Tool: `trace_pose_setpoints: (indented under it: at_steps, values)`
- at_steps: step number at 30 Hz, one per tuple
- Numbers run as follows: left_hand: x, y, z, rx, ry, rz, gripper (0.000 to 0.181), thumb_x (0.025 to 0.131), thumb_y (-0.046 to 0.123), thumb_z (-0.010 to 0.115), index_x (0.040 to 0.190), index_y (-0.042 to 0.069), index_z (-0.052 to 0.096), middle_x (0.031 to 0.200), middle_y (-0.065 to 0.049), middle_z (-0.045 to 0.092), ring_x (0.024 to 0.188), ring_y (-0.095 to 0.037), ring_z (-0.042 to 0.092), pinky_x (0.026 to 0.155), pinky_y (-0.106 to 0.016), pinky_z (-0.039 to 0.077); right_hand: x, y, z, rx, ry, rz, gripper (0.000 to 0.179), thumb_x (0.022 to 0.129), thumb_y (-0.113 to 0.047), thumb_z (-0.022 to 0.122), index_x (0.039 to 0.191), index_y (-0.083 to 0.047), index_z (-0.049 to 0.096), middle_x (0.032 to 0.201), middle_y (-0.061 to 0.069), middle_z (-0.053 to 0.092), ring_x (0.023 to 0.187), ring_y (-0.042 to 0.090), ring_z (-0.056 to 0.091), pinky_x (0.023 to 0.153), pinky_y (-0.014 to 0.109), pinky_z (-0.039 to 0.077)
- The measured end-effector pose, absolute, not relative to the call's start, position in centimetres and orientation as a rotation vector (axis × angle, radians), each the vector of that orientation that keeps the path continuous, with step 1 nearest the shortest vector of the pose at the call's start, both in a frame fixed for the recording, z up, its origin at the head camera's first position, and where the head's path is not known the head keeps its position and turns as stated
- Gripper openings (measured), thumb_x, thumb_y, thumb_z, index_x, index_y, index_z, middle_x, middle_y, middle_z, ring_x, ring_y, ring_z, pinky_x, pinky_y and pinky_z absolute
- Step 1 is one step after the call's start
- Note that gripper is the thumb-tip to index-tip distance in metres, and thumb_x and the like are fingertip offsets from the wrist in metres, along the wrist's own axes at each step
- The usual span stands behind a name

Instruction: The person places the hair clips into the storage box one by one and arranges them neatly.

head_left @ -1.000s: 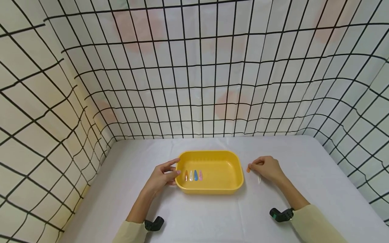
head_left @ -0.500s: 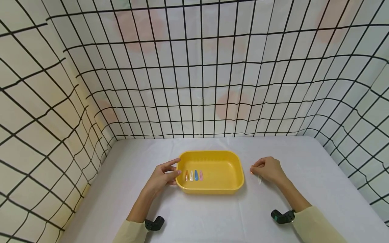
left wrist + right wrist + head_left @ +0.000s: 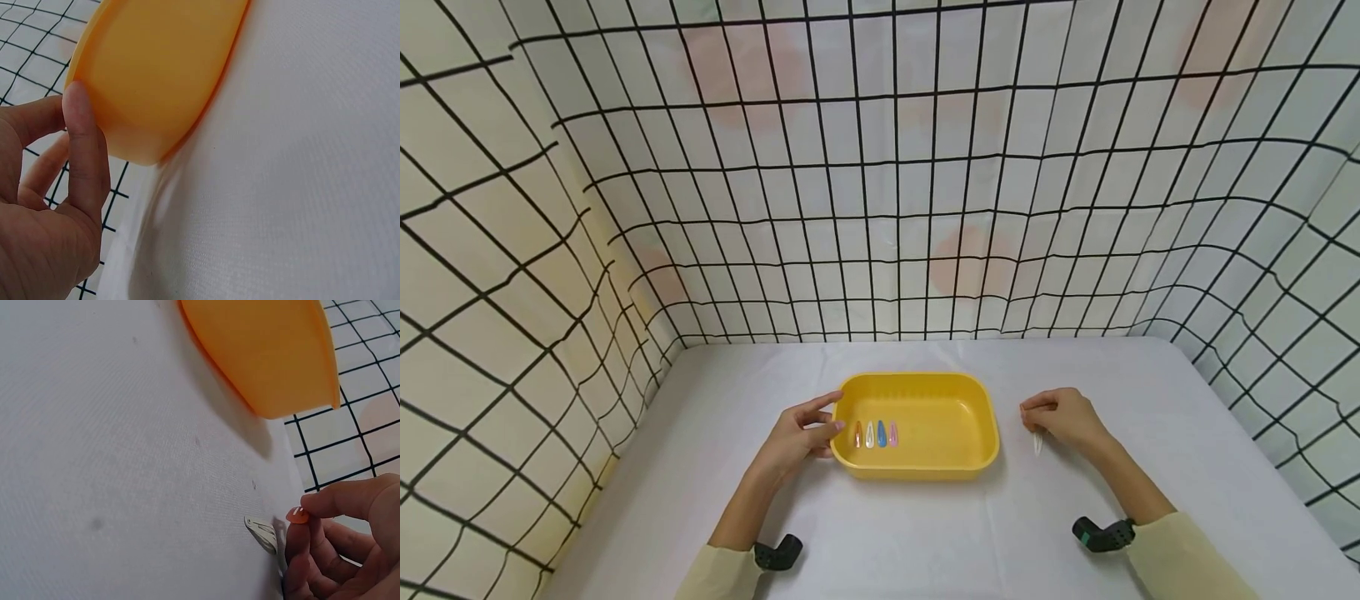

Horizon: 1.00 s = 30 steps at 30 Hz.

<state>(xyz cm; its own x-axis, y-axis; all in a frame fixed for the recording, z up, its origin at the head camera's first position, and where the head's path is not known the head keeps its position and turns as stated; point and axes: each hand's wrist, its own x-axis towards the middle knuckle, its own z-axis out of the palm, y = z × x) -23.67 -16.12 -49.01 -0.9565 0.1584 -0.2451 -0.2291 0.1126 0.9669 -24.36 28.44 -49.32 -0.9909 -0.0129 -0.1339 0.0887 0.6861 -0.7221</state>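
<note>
Right wrist, right hand: the right hand (image 3: 347, 544) pinches a small orange piece (image 3: 297, 515) between thumb and fingertip, the other fingers curled in below; its full shape is hidden by the grip.
White clip: just beside those fingertips, a white clip (image 3: 261, 534) lies on the cloth; in the head view the hand partly covers it.
Left hand: the left hand (image 3: 53, 200) grips the end of a yellow tray (image 3: 917, 473), thumb on the rim and the other fingers around the outside of the wall.
Tray: it sits upright between the two hands, apart from the right one.
Row of clips: inside, toward the left hand, an orange clip (image 3: 859, 434), a pale clip (image 3: 870, 434), a blue clip (image 3: 882, 433) and a pink clip (image 3: 892, 433) lie side by side.
Wrists: each carries a black device (image 3: 1103, 534) near the cuff of a pale yellow sleeve (image 3: 1191, 557).
Table: a white cloth (image 3: 917, 533) lies under everything.
Backdrop: black grid lines (image 3: 895, 208) cross pale walls behind and at both sides.
</note>
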Motion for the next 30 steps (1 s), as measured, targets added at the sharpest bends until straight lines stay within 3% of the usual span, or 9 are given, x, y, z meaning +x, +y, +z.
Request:
trace_pose_setpoints:
  at_steps: [10,30]
  values:
    - [-23.7,-16.2,-49.1,-0.06,2.107,1.908,0.058,0.089,0.009,0.08,0.143,0.026,0.063,0.111,-0.014,0.062,0.063,-0.017,0.065,0.063,-0.027,0.063,-24.3,28.9,-49.0,0.182,2.683,-1.335,0.034,0.097,-0.026,0.07,0.118,0.0,0.072,0.092,0.004,0.076,0.078,0.013,0.069,0.066,0.025,0.057]
    - [-23.6,-16.2,-49.0,-0.058,2.106,1.913,0.058,0.09,0.007,0.079,0.143,0.025,0.063,0.111,-0.013,0.061,0.063,-0.017,0.064,0.062,-0.026,0.063,-23.7,28.9,-47.7,0.055,2.5,-1.604,0.04,0.101,-0.022,0.066,0.126,0.01,0.063,0.096,0.008,0.074,0.081,0.013,0.068,0.074,0.024,0.063]
